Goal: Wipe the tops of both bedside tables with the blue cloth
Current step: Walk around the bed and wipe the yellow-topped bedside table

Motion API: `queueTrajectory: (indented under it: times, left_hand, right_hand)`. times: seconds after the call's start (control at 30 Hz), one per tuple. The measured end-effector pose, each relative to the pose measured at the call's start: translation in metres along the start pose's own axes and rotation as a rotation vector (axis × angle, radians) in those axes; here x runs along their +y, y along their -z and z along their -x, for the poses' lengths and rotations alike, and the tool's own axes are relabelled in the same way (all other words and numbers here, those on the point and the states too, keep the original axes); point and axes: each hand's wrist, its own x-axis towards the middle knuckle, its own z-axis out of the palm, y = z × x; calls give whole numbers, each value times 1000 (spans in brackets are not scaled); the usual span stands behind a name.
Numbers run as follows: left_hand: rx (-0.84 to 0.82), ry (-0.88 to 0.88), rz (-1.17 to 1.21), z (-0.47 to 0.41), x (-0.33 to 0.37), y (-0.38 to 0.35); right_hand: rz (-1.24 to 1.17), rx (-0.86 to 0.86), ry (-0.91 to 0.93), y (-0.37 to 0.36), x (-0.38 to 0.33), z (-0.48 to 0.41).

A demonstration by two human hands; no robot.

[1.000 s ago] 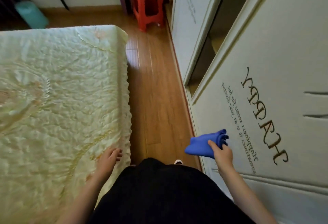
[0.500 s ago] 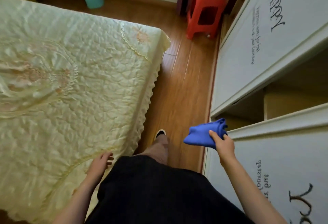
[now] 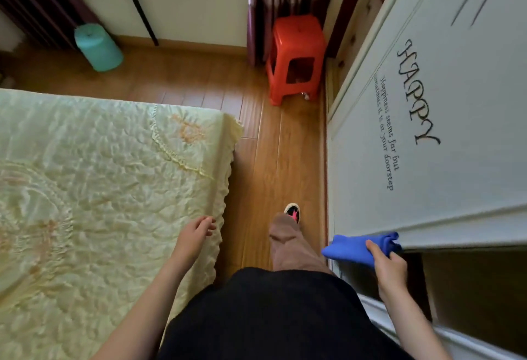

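transit step, by my reading: right hand has its grip curled round folded blue cloth; left hand hangs loose, empty. no desk in view; next, reach one.

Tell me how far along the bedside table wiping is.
Done: nothing visible confirms any wiping; no bedside table is in view. In hand: the right hand grips the bunched blue cloth in the aisle between bed and wardrobe; the left hand hangs loose, empty. Left: as far as this shows, both tabletops.
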Motion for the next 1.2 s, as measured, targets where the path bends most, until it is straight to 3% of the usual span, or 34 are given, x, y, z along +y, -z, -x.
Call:
queueTrajectory:
  times: [0.37, 0.53, 0.7, 0.9, 1.07, 1.2]
  left_hand:
    - [244, 134, 161, -134, 114, -16]
    - [292, 142, 195, -201, 168, -9]
    - [245, 152, 151, -304, 222, 6]
    - [172, 50, 118, -450, 337, 48]
    - [205, -27, 136, -539, 415, 89]
    - [259, 13, 177, -585, 443, 108]
  right_hand:
    - [-22, -304, 216, -173, -259, -125]
    - [26, -419, 278, -233, -339, -168]
    - [81, -357, 210, -294, -397, -233]
    - [152, -214, 189, -348, -483, -290]
    - [158, -178, 212, -408, -566, -327]
    - [215, -203, 226, -480, -629, -353]
